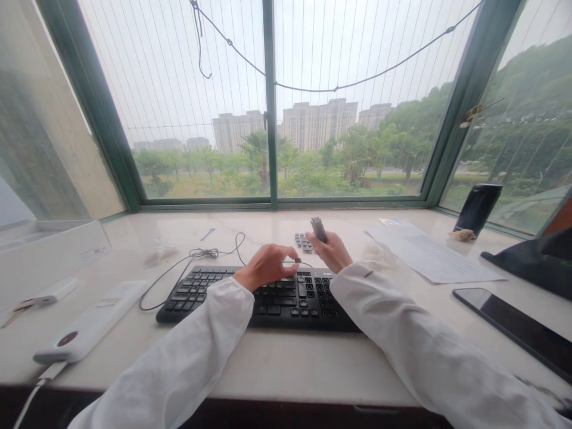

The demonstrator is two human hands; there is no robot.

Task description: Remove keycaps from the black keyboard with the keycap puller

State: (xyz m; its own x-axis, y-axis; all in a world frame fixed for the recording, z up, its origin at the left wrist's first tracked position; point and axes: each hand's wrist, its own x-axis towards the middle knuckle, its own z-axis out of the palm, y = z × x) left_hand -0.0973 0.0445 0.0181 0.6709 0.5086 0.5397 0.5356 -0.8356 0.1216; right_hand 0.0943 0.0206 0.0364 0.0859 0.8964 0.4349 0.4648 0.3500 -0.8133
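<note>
My left hand (270, 265) is above the black keyboard (286, 319), pinching a small black keycap (298, 260) between thumb and fingers. In my right hand (334, 250) a dark grey brush (318, 229) is gripped, its frayed bristle end pointing up and away from me. The keyboard lies flat, with my forearms crossing over parts of it. Just beyond its back edge, several loose keycaps (302, 241) sit in rows, partly hidden by my right hand. On the number pad side some key positions look bare, though the detail is soft.
The keyboard's cable (203, 253) lies coiled at the back left. A white power bank (96, 325), keys (20, 310) and a white box (53, 250) are at left. Paper sheets (440, 256), a phone (518, 328) and an upright black object (478, 208) are at right. Windows stand behind.
</note>
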